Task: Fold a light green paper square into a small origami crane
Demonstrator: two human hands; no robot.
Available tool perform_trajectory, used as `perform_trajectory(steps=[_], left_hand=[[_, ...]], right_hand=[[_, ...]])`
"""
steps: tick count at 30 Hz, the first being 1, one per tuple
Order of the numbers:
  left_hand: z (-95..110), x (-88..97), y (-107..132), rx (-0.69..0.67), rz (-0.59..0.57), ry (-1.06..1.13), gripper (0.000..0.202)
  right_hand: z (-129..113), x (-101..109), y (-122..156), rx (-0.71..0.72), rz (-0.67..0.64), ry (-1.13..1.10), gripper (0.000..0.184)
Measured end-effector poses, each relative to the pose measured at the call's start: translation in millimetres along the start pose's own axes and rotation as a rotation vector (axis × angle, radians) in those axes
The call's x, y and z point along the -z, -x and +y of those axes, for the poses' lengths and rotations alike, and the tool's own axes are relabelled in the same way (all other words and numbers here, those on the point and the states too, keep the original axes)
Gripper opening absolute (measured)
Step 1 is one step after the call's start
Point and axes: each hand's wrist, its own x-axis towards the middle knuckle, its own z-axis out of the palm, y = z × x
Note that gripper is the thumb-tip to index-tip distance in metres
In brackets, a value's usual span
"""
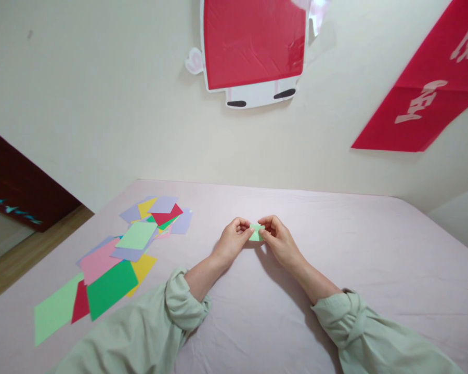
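Observation:
A small folded piece of light green paper [256, 232] is held between both my hands over the pale pink sheet [374, 259]. My left hand [233, 240] pinches its left end with curled fingers. My right hand [280, 238] pinches its right end, fingers closed on the paper. Both forearms reach in from the bottom edge, with pale green sleeves rolled up. The paper is mostly hidden by my fingertips.
Several coloured paper squares [117, 259] lie scattered at the left of the sheet: green, red, yellow, pink and lilac. A cream wall rises behind, with a red and white cut-out [253, 47] and a red banner [425, 93]. Wooden floor [27, 249] shows at left.

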Motion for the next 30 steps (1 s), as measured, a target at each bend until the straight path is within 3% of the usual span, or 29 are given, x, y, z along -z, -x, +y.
perform_trajectory(steps=[4, 11, 30], left_hand=[[0.8, 0.2, 0.2, 0.011, -0.063, -0.029, 0.023], [3.6, 1.5, -0.1, 0.001, 0.008, 0.037, 0.023], [-0.7, 3.9, -3.9, 0.015, 0.088, 0.091, 0.027]], right_hand=[[-2.0, -1.1, 1.3, 0.022, 0.009, 0.006, 0.021], [-3.2, -2.0, 4.3, -0.096, -0.111, 0.027, 0.026], [1.0, 0.2, 3.2, -0.061, -0.071, 0.065, 0.024]])
